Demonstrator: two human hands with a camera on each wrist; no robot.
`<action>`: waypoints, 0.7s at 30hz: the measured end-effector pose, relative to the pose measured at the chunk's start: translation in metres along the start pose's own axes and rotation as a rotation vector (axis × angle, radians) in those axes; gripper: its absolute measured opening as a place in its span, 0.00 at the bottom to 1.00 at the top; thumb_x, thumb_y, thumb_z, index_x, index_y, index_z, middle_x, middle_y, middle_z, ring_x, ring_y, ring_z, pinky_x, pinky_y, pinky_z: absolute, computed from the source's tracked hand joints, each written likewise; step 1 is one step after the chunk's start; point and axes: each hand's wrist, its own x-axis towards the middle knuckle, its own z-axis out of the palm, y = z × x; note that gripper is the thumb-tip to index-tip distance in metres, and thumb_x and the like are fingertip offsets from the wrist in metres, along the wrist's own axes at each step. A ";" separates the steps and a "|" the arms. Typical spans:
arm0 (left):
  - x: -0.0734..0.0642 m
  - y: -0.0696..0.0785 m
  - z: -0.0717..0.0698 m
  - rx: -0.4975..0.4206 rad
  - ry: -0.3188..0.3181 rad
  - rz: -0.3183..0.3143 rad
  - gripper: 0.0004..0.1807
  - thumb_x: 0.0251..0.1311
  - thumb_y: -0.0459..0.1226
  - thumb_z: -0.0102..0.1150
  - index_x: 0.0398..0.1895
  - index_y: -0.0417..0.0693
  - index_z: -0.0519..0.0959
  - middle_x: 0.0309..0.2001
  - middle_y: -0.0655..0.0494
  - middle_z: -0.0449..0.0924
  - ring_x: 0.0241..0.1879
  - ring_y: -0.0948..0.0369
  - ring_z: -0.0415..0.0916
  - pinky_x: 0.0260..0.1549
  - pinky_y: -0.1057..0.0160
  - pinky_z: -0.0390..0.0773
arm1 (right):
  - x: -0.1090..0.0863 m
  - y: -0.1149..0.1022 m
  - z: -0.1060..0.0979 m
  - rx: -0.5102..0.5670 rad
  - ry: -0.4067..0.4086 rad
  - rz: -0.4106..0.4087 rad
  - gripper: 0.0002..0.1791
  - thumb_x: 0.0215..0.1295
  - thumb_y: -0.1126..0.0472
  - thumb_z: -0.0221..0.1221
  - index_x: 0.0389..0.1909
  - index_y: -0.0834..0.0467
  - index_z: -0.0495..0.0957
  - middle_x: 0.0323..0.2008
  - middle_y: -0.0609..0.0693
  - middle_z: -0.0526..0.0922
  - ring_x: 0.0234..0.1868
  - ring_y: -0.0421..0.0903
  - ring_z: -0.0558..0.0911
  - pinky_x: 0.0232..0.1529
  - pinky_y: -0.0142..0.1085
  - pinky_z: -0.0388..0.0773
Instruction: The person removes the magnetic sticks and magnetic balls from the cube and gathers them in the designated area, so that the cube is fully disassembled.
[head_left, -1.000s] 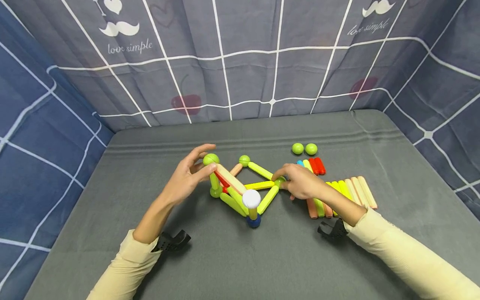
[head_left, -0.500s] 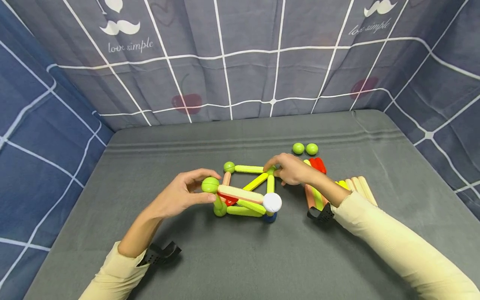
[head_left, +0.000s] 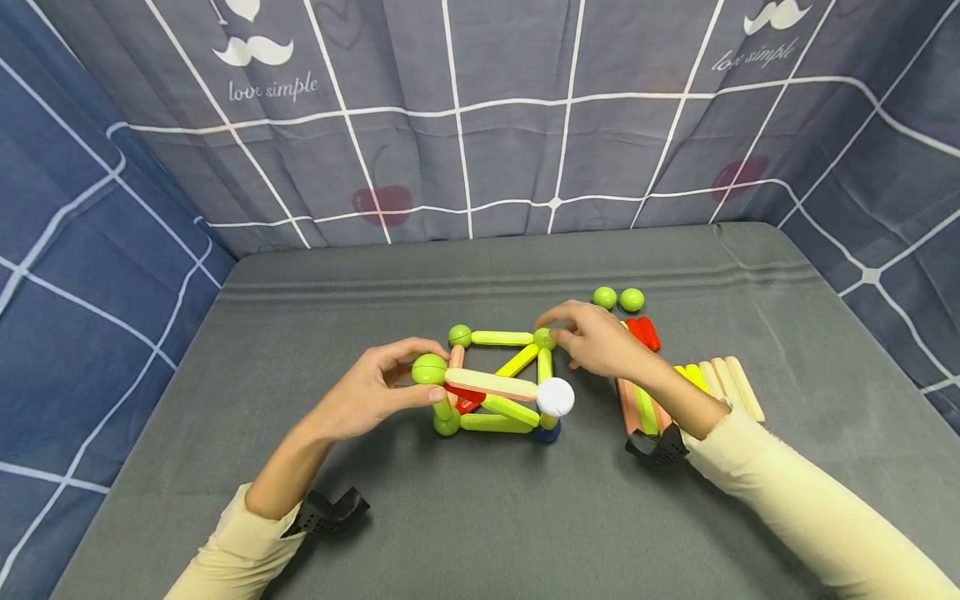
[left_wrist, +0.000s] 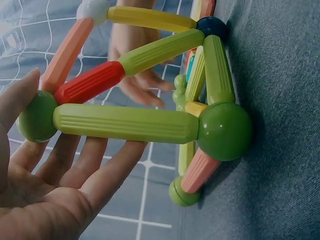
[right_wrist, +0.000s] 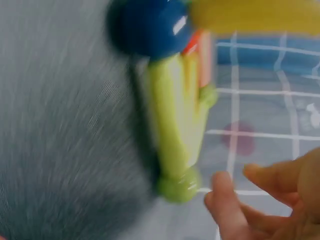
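A frame of plastic rods and balls stands on the grey cloth, mid-table. My left hand (head_left: 367, 390) pinches its raised green ball (head_left: 429, 369) between thumb and fingers. From that ball a pale peach rod (head_left: 491, 385) runs to a white ball (head_left: 555, 397), above a dark blue ball (head_left: 548, 433). A red and a green rod slant between upper and lower corners. Flat behind lies a part with yellow-green rods, one peach rod and a far-right green ball (head_left: 545, 338). Beside this ball is my right hand (head_left: 596, 337), fingers loosely bent; the right wrist view shows its fingertips apart from the ball.
Two loose green balls (head_left: 632, 300) lie at the back right. In front of them are short red rods (head_left: 643, 332) and a row of longer peach, green, yellow and cream rods (head_left: 720, 383), partly under the right forearm. A checked curtain (head_left: 510, 150) encloses the table.
The frame has turned, its white-ball corner swinging right and its far side squaring up. My left hand moved toward the front with its ball. My right hand has let go of the far-right ball.
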 end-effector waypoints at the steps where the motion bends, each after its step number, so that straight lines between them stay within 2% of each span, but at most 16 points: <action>1: 0.000 0.000 0.001 0.001 0.003 -0.002 0.19 0.60 0.29 0.66 0.54 0.42 0.78 0.46 0.48 0.81 0.42 0.50 0.79 0.40 0.62 0.78 | -0.005 -0.004 -0.001 0.036 0.020 -0.004 0.14 0.73 0.65 0.53 0.55 0.61 0.80 0.53 0.59 0.78 0.23 0.50 0.82 0.25 0.40 0.78; 5: 0.000 0.002 0.004 -0.007 0.002 -0.003 0.19 0.60 0.30 0.66 0.54 0.44 0.78 0.50 0.47 0.80 0.45 0.50 0.80 0.43 0.60 0.79 | -0.031 -0.025 -0.004 0.200 0.069 -0.039 0.14 0.76 0.58 0.53 0.54 0.58 0.80 0.41 0.58 0.81 0.20 0.51 0.78 0.22 0.43 0.78; 8: 0.001 0.004 0.007 -0.031 -0.009 0.004 0.18 0.60 0.29 0.66 0.54 0.43 0.78 0.53 0.45 0.79 0.47 0.49 0.80 0.45 0.59 0.79 | -0.052 -0.041 -0.007 0.240 0.120 -0.109 0.11 0.75 0.58 0.54 0.50 0.55 0.82 0.35 0.51 0.80 0.19 0.48 0.76 0.21 0.40 0.77; 11: 0.000 0.005 0.008 -0.043 -0.008 0.005 0.17 0.60 0.29 0.66 0.53 0.41 0.78 0.54 0.46 0.78 0.48 0.49 0.80 0.44 0.59 0.80 | -0.068 -0.055 -0.009 0.194 0.153 -0.196 0.08 0.69 0.60 0.61 0.46 0.52 0.84 0.35 0.42 0.81 0.27 0.42 0.78 0.23 0.36 0.77; 14: 0.000 0.005 0.009 -0.038 0.004 0.004 0.17 0.60 0.29 0.66 0.53 0.42 0.78 0.53 0.48 0.79 0.47 0.49 0.80 0.44 0.59 0.80 | -0.076 -0.064 -0.010 0.115 0.120 -0.262 0.10 0.63 0.59 0.67 0.45 0.49 0.83 0.35 0.36 0.80 0.34 0.38 0.78 0.28 0.34 0.77; 17: -0.001 0.006 0.010 -0.039 0.010 0.001 0.18 0.60 0.29 0.66 0.53 0.44 0.78 0.53 0.49 0.79 0.47 0.49 0.80 0.44 0.58 0.80 | -0.077 -0.068 -0.009 0.063 0.069 -0.276 0.11 0.61 0.60 0.69 0.44 0.48 0.83 0.35 0.35 0.79 0.33 0.37 0.77 0.28 0.32 0.75; 21: -0.002 0.006 0.011 -0.040 0.005 -0.007 0.18 0.61 0.30 0.66 0.54 0.46 0.78 0.54 0.49 0.78 0.46 0.49 0.80 0.44 0.57 0.80 | -0.076 -0.067 -0.007 0.039 0.050 -0.256 0.10 0.63 0.64 0.66 0.44 0.48 0.84 0.37 0.35 0.78 0.34 0.37 0.76 0.30 0.32 0.76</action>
